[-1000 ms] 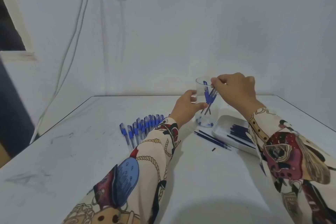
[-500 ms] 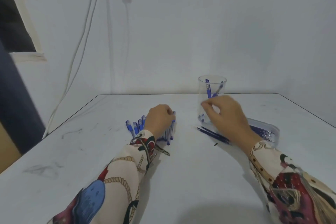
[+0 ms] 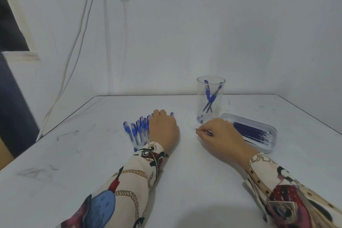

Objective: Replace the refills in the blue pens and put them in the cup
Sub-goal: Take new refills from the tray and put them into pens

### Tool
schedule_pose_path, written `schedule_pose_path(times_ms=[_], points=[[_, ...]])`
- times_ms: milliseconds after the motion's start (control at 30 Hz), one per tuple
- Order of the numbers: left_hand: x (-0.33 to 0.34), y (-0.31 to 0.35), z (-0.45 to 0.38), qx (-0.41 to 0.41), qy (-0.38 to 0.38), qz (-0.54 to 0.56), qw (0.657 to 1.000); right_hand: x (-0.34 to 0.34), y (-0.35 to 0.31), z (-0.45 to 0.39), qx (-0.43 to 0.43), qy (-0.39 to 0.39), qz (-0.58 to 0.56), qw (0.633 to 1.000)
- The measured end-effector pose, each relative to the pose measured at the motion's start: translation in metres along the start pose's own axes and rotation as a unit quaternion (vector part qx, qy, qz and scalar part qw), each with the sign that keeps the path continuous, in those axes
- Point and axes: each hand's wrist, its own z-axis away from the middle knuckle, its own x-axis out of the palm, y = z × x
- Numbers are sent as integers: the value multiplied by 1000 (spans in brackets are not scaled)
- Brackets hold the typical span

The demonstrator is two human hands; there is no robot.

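The left hand [image 3: 163, 130] is lying curled on the pens [image 3: 137, 131], mid-frame. The right hand [image 3: 220, 135] is pinching a refill [image 3: 199, 130] below the cup [image 3: 211, 98]. Pens are probably light and slippery; grab the middle.

A row of blue capped pens [image 3: 137, 132] lies left of the clear plastic cup [image 3: 210, 98]; a shallow white tray [image 3: 266, 151] of dark refills [image 3: 253, 133] sits right.

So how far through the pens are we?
Two blue pens already stand in the clear cup. In hand: the left hand rests on the row of pens on the table, while the right hand pinches a loose refill beside the tray of refills. That row looks still to do.
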Motion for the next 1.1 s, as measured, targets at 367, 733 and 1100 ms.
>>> schedule_pose_path(times_ms=[367, 733, 1100], points=[[-22, -8, 8, 4, -27, 222, 975, -8, 1, 4, 86, 42, -138, 986], [-32, -32, 47, 183, 10, 190, 965, -1, -10, 5, 107, -30, -217, 970], [-29, -17, 57, 258, 42, 65, 963, 0, -16, 5, 77, -129, -234, 961]])
